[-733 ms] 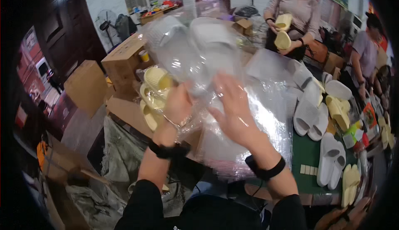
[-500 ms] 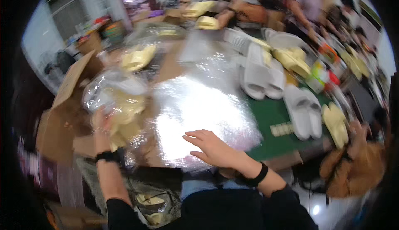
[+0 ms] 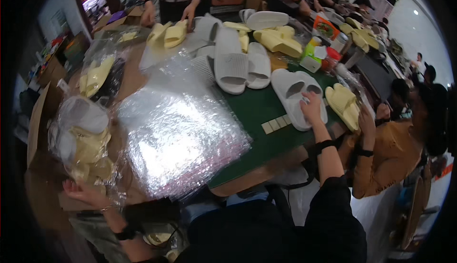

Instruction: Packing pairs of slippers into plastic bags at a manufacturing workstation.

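My right hand [image 3: 312, 108] is over a pair of light grey slippers [image 3: 288, 89] at the right of the table, its fingers closed at the inner edges by the straps. My left hand [image 3: 86, 194] lies at the lower left with fingers stretched out, holding nothing. Just beyond it are pale yellow slippers [image 3: 90, 144] in clear plastic bags. Between my hands spreads a stack of shiny clear plastic bags [image 3: 176, 134]. A strip of small pale labels [image 3: 276, 124] lies beside the grey pair.
More grey slippers [image 3: 232, 63] and yellow slippers [image 3: 278, 42] stand at the far middle. A co-worker across handles a yellow pair [image 3: 166, 35]; another at the right touches yellow slippers [image 3: 343, 103]. Bottles [image 3: 312, 49] stand behind. A cardboard box [image 3: 40, 120] is at left.
My right hand has moved from over the plastic bags rightward onto the grey slippers. My left hand has come away from the bagged yellow slippers toward me. The view has turned right.
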A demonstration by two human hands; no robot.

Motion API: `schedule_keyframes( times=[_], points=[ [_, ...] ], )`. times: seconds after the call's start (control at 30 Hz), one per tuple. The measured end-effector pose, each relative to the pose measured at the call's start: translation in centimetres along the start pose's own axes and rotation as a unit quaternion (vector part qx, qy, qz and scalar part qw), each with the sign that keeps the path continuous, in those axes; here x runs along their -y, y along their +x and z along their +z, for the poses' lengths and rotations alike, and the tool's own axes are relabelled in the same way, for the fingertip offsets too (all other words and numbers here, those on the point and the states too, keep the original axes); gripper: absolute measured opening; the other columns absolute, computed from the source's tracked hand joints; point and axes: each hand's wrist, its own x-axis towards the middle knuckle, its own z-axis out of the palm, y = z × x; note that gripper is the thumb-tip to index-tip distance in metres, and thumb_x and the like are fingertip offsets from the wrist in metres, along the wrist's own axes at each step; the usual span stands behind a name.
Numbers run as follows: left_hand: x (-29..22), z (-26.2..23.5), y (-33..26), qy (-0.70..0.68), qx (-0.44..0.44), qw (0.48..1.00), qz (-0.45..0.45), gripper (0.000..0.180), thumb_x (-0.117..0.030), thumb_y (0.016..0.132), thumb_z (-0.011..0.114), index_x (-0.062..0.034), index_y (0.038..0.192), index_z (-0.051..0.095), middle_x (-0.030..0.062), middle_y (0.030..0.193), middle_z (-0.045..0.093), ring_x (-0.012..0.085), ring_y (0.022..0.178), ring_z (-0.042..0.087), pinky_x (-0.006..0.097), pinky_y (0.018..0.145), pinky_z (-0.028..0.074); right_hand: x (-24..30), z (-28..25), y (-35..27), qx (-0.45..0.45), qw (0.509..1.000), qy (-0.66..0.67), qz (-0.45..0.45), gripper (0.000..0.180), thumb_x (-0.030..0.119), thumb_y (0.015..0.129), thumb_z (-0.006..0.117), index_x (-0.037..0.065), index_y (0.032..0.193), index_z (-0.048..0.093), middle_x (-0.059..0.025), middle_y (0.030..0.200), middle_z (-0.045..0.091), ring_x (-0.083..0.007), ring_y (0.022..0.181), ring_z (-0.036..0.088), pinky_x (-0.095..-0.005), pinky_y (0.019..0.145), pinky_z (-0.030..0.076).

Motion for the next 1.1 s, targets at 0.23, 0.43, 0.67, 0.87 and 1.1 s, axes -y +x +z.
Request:
schedule_keyframes(
  times=[0.23, 0.43, 0.67, 0.87, 1.1],
  points=[
    [-10.9, 0.1, -14.4, -0.018, 0.638, 0.739, 0.213, 0.064, -0.036, 0.077, 0.069, -0.0079, 0.130, 0.047, 0.0180, 0.139, 0.039, 0.0384, 0.129, 0.034, 0.048, 0.107, 0.026, 0.5, 1.7, 3.8, 0.184, 0.965, -0.135, 0.129, 0.047, 0.032, 0.082, 0.057, 0.012, 0.125, 0.055, -0.0220, 0.137, 0.038, -0.0383, 0.119, 0.044, -0.0416, 0.097, 0.039],
    [-9.4, 2.0, -16.4, 0.018, 0.679, 0.699, 0.224, 0.061, -0.034, 0.080, 0.066, -0.0094, 0.132, 0.046, 0.0139, 0.141, 0.040, 0.0327, 0.133, 0.031, 0.045, 0.110, 0.021, -2.1, 1.1, 0.5, 0.208, 0.964, -0.160, -0.037, 0.048, 0.029, 0.082, 0.056, 0.005, 0.122, 0.055, -0.0282, 0.105, 0.054, -0.0437, 0.099, 0.049, -0.0486, 0.086, 0.042],
    [-7.6, 2.5, -15.9, -0.047, 0.695, 0.708, 0.114, 0.042, -0.028, 0.085, 0.060, -0.0142, 0.125, 0.055, 0.0115, 0.136, 0.046, 0.0295, 0.130, 0.037, 0.043, 0.109, 0.022, 11.3, -5.2, -14.9, 0.202, 0.974, -0.068, -0.071, 0.030, 0.017, 0.083, 0.059, -0.002, 0.105, 0.052, -0.0241, 0.105, 0.046, -0.0413, 0.102, 0.043, -0.0464, 0.089, 0.035],
    [-9.5, 3.1, -16.3, -0.013, 0.629, 0.737, 0.246, 0.045, -0.035, 0.082, 0.063, -0.0144, 0.122, 0.058, 0.0109, 0.135, 0.048, 0.0294, 0.129, 0.038, 0.043, 0.104, 0.026, 11.0, -3.8, -16.7, 0.130, 0.981, -0.096, -0.105, 0.025, 0.018, 0.087, 0.056, -0.002, 0.100, 0.051, -0.0253, 0.107, 0.047, -0.0429, 0.106, 0.044, -0.0544, 0.099, 0.027],
    [-9.2, 4.5, -15.5, -0.136, 0.662, 0.728, 0.115, 0.032, -0.026, 0.083, 0.061, -0.0039, 0.106, 0.065, 0.0158, 0.110, 0.063, 0.0297, 0.106, 0.056, 0.038, 0.090, 0.041, 9.1, -2.8, -16.6, 0.141, 0.977, -0.108, -0.114, 0.023, 0.015, 0.088, 0.053, -0.002, 0.103, 0.050, -0.0257, 0.112, 0.047, -0.0424, 0.109, 0.042, -0.0546, 0.103, 0.025]
  ],
)
